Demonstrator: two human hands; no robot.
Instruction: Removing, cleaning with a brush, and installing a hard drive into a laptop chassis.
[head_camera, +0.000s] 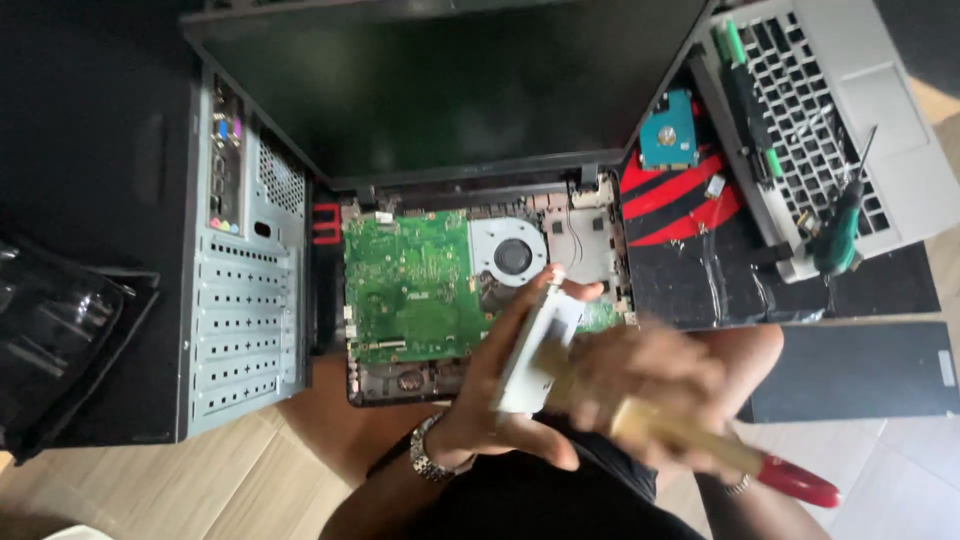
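I should keep my left hand (500, 390) steady, fingers wrapped round the edges of the flat white drive (540, 345), tilting it so dust falls away from the open laptop (410, 290) at 12 o'clock. My right hand (650, 385), blurred, is closed on a brush (700, 440) with a red handle end, sweeping lightly. The drive is a thin, pale rectangular slab, held just above the green board.

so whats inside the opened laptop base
A green circuit board fills the laptop base, with a round fan to its right. The left hand, holding a white flat part, covers the lower right.
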